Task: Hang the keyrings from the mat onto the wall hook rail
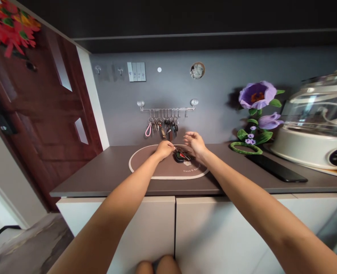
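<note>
While the left hand (pixel 165 149) has its fingertips drawn together at the edge of a bunch of keys (pixel 180 156), whether they grip one I cannot tell; the right hand (pixel 196 142) hovers just beside it, fingers apart. The bunch lies on a brown mat (pixel 145 165) on the tabletop (pixel 97 167), below a rail (pixel 168 109) of hanging keys (pixel 167 123).

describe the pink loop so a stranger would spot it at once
On the grey wall above the counter is a silver rail with hooks. Keys hang from it in a row, and the pink loop dangles at the row's left end, the only pink thing among them.
</note>
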Tool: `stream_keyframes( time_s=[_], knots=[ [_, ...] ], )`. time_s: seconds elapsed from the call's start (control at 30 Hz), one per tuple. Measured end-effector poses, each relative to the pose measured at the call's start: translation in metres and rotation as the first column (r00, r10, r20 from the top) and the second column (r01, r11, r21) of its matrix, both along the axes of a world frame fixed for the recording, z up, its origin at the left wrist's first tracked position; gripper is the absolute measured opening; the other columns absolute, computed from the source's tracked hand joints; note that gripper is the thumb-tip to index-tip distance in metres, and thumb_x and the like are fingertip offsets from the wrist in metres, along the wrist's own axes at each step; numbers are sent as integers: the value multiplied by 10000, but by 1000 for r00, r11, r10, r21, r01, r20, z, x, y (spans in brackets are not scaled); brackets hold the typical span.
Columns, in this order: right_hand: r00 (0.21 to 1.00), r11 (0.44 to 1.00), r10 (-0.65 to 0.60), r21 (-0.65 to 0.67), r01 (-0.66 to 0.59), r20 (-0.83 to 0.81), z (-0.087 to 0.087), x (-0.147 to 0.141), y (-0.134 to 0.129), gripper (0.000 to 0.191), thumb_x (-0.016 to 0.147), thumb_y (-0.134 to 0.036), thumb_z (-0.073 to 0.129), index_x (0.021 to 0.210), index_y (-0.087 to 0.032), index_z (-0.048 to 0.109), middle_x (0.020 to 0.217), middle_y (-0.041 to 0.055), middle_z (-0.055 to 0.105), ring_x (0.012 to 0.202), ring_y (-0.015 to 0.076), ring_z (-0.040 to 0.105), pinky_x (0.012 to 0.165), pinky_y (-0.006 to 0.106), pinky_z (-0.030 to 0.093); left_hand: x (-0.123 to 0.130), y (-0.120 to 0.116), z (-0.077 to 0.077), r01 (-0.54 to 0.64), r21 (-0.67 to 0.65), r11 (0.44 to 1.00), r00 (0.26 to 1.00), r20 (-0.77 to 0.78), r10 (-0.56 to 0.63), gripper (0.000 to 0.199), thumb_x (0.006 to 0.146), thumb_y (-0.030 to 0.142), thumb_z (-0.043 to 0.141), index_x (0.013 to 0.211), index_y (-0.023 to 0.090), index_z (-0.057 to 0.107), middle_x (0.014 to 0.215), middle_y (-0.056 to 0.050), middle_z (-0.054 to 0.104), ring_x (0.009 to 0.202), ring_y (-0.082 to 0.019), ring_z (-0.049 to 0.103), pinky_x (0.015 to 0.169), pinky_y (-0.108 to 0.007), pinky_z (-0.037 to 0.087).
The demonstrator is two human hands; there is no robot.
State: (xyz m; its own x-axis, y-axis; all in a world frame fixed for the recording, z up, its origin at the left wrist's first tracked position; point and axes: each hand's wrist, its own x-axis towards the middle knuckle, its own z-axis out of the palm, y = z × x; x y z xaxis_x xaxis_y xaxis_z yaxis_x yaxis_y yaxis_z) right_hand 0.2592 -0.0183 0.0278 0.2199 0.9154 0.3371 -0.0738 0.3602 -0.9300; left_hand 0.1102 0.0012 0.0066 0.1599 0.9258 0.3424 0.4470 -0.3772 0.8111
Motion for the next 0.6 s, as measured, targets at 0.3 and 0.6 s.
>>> stream_keyframes(
  time_s=[0.3,0.6],
  knots=[
    [983,993,-48,119,27,177,-16,8,4,205,652,-214,525,854,-180,520,780,11,564,727,116,532,677,277,426,-12,-8,-9,203,-144,968,961,-161,-226,439,558,573,601,473,165,462,410,50,338,407,-67,248,441,-237,161],
    [967,992,-71,123,41,244,-16,8,3,215,640,-223,525,849,-172,540,783,20,583,735,127,534,683,288,430,-12,-8,-6,246,-261,934,952,-116,-283,450,401,532,707,615,159,578,531,36,499,549,-108,426,540,-225,281]
  ],
)
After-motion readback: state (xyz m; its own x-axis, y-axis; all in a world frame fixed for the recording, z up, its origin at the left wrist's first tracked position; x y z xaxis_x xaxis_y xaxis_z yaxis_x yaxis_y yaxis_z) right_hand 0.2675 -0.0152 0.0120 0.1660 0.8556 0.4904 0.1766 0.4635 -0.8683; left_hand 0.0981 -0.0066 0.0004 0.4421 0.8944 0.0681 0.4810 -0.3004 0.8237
